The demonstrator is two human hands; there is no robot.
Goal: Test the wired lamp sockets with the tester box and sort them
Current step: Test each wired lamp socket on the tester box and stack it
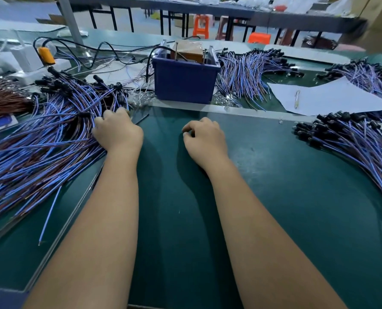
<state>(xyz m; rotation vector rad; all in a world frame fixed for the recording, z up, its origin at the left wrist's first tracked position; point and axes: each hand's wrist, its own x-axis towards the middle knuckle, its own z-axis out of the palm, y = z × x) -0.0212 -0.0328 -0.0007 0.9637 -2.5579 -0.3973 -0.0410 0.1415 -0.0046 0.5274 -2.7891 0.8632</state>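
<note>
Left hand [118, 130] on wired sockets [52, 139], right hand [204, 136] empty.

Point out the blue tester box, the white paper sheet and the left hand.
blue tester box [184, 82]: head view, front wall.
white paper sheet [332, 98]: head view, bare middle.
left hand [118, 130]: head view, back of hand.
</note>
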